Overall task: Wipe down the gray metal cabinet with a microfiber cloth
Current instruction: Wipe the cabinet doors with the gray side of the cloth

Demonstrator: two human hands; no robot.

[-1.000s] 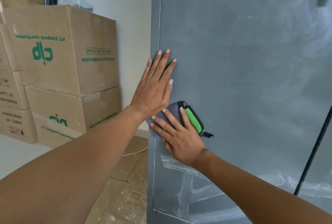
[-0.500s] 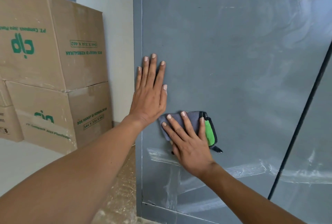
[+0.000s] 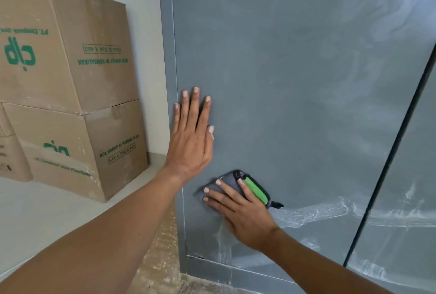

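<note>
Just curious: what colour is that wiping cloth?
Gray cloth with a bright green strip and black edging, seen in the head view.

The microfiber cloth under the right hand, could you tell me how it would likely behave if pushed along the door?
The microfiber cloth looks soft and folded flat under the right hand, so probably floppy and light. On the smooth cabinet door it should slide easily, though it may bunch.

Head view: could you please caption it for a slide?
Right hand presses cloth against gray cabinet; left hand braces flat.

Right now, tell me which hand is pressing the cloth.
The right hand, the lower one, presses the microfiber cloth against the gray metal cabinet; the left hand lies flat on bare metal above it.
</note>
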